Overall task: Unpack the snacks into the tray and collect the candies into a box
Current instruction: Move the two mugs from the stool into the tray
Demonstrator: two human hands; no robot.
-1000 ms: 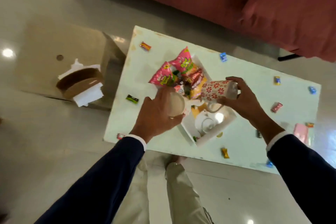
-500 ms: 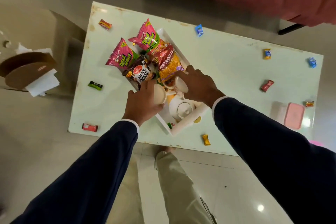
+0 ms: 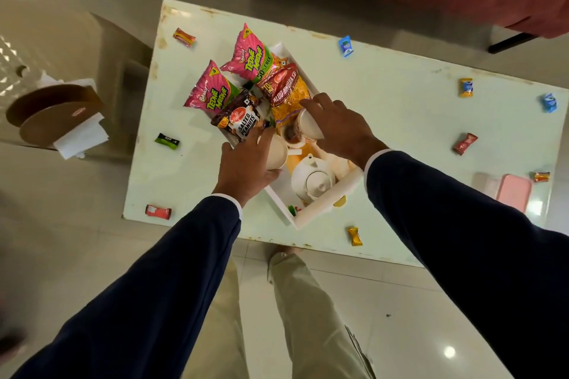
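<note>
Tray (image 3: 345, 186), white, set askew at the middle of a pale table (image 3: 400, 108); far half heaped with four snack packets: two pink (image 3: 246, 57), one dark peanut pack (image 3: 241, 120), one red-and-yellow pack (image 3: 288, 92). Near half holds a white teapot (image 3: 312, 180) with lid on, plus cups. Left hand (image 3: 246, 164): fingers curled round a plain cup (image 3: 277, 152) at the tray's left edge, just beside the peanut pack. Right hand (image 3: 338, 124): fingers wrapped over a second cup (image 3: 306, 126), tipped on its side above a third cup (image 3: 289, 134) that seems to hold dark liquid, though that is hard to confirm. Candies, wrapped, lie scattered and well apart over the table: blue (image 3: 345, 46), red (image 3: 464, 143), gold (image 3: 354, 236), green (image 3: 167, 141), others near the edges. Pink box (image 3: 513, 195), lid on, near the right edge; no candy collected in it so far as can be seen. Hazards, as judged: both hands work crockery in a crowded tray, so a cup could knock the teapot or upset the filled cup and wet the packets; the pink packets overhang the tray's rim and may slide off if nudged; candies close to the table edge, such as the red one (image 3: 157, 211) at the near left corner, could be swept to the floor by a sleeve.
</note>
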